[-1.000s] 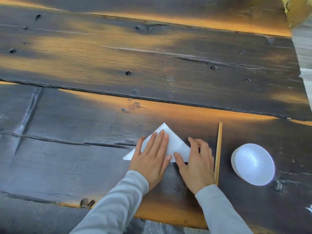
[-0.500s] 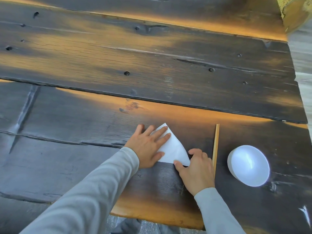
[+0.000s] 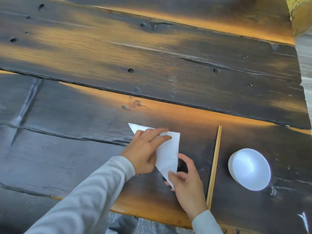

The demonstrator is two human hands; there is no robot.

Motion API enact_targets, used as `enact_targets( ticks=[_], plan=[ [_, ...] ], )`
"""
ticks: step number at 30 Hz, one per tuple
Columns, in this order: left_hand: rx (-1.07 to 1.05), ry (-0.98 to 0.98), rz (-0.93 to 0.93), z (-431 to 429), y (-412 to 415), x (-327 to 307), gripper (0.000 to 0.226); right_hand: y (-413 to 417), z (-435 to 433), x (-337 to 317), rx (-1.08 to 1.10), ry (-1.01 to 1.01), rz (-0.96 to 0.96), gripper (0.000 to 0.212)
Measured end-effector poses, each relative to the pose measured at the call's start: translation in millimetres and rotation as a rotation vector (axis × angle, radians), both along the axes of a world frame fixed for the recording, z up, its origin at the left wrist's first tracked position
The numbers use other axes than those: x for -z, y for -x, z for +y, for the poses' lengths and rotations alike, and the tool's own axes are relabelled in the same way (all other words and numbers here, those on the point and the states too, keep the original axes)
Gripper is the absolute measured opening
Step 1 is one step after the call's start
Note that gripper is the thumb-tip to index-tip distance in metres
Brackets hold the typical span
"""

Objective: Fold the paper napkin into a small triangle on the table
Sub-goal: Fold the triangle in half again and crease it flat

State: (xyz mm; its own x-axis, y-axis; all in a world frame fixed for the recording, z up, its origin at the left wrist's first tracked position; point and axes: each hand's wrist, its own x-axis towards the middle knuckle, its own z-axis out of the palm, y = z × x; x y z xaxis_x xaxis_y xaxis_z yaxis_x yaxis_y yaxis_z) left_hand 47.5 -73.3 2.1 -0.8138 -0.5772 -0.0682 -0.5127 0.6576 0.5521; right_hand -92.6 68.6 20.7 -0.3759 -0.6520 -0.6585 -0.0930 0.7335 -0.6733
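Note:
A white paper napkin (image 3: 168, 152), folded into a triangle, lies on the dark wooden table (image 3: 152, 65) near its front edge. One tip points to the far left, another toward me. My left hand (image 3: 146, 149) lies flat across the napkin's upper part, fingers spread and pointing right. My right hand (image 3: 186, 181) pinches the napkin's near tip between thumb and fingers, slightly lifted off the wood. Both arms wear grey sleeves.
A pair of wooden chopsticks (image 3: 214, 166) lies lengthwise just right of my right hand. A white bowl (image 3: 249, 169) stands further right. The table's front edge (image 3: 152, 215) runs close under my wrists; its right edge is near the bowl.
The napkin has been turned: its tip that pointed away now points left. My left hand swung across it to the right, and my right hand moved to grip the near tip.

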Motion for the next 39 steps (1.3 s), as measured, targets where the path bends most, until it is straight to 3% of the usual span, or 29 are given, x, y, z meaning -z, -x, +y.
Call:
enact_targets(
  ticks=[5, 10, 18, 20, 23, 26, 35, 39],
  plan=[
    [-0.145, -0.074, 0.087, 47, -43, 18, 0.048, -5, 0, -6, 0.102, 0.097, -0.122, 0.021],
    [-0.297, -0.075, 0.166, 64, -43, 25, 0.024, -9, -4, -12, 0.115, 0.135, -0.233, 0.025],
    [-0.35, -0.096, 0.224, 58, -39, 23, 0.024, -4, -7, -17, -0.022, 0.154, -0.407, 0.047],
    [-0.411, -0.166, 0.242, 56, -39, 22, 0.022, 6, -7, -12, -0.122, 0.183, -0.309, 0.058],
    [-0.59, -0.284, 0.235, 53, -37, 20, 0.008, 28, -12, 0, -0.266, 0.275, 0.08, 0.06],
    [-0.647, -0.358, 0.157, 46, -34, 22, 0.037, 51, -24, 10, -0.364, 0.339, 0.304, 0.053],
    [-0.663, -0.515, 0.113, 30, -30, 24, 0.04, 67, -48, 29, -0.439, 0.28, 0.261, 0.041],
    [-0.717, -0.683, 0.162, 20, -27, 22, 0.036, 69, -48, 30, -0.446, 0.315, 0.201, 0.055]
  ],
)
